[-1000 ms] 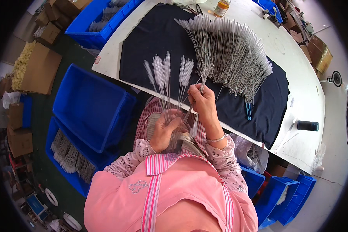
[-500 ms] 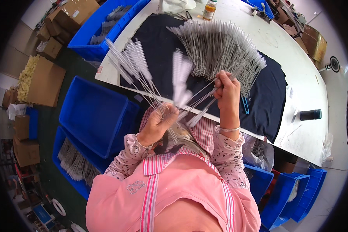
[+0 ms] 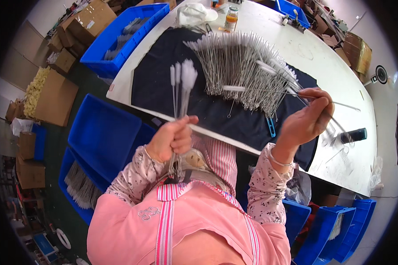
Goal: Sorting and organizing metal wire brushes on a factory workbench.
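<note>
My left hand (image 3: 170,140) is closed round the wire stems of a small bunch of bottle brushes (image 3: 188,78), their white bristle heads upright and partly blurred. Below the fist their looped ends hang in front of my apron. Over the table's right part, my right hand (image 3: 308,115) grips a few more brushes by the stems. One of these has its white head (image 3: 233,88) pointing left, across the large pile of bottle brushes (image 3: 239,66). That pile lies fanned out on a dark cloth (image 3: 157,84), bristle heads to the far side and wire loops nearer me.
A blue-handled tool (image 3: 271,128) lies at the pile's near edge. On the white table (image 3: 336,66) stand a jar (image 3: 231,20) and a white cap (image 3: 194,14), with a black cylinder (image 3: 354,134) lying at right. Blue bins (image 3: 106,128) sit left and lower right; cartons (image 3: 55,95) farther left.
My right hand has moved right and slightly nearer me, away from my left hand, with brushes in its grip. The left hand's spread-out brushes are now gathered into a narrower, upright bunch.
</note>
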Available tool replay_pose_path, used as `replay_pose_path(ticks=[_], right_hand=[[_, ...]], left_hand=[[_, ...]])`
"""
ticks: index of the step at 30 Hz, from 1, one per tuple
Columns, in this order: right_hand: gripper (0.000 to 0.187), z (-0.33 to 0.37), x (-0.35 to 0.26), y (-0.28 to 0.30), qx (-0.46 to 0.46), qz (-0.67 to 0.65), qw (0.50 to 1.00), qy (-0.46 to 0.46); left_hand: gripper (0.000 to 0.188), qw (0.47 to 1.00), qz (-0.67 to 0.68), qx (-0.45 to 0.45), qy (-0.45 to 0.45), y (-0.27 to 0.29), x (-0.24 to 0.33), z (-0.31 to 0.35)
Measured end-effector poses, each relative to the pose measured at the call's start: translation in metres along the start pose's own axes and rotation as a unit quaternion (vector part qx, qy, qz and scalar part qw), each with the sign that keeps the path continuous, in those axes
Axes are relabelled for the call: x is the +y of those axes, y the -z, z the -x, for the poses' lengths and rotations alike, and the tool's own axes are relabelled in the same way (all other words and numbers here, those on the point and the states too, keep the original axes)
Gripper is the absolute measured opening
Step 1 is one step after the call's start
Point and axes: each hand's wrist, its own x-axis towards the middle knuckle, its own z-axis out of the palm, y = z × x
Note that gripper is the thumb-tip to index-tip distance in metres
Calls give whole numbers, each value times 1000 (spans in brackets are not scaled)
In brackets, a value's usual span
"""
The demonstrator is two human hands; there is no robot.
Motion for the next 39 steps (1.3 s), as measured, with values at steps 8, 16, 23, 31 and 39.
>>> replay_pose_path(ticks=[8,16,23,31,39], right_hand=[[17,99,25,-71,-527,-52,777,341],[21,127,21,-78,-641,28,690,335],[46,120,13,-66,-556,-10,787,267],[59,184,-3,-97,-471,134,851,187],[59,142,59,-82,-160,-97,961,-201]], left_hand=[[41,998,23,4,-55,-4,-3,-7],[24,977,-117,58,-168,-3,34,8],[16,944,163,-27,-287,56,101,-46],[20,979,129,12,-158,19,65,-20],[23,997,-43,-67,-9,44,2,27]])
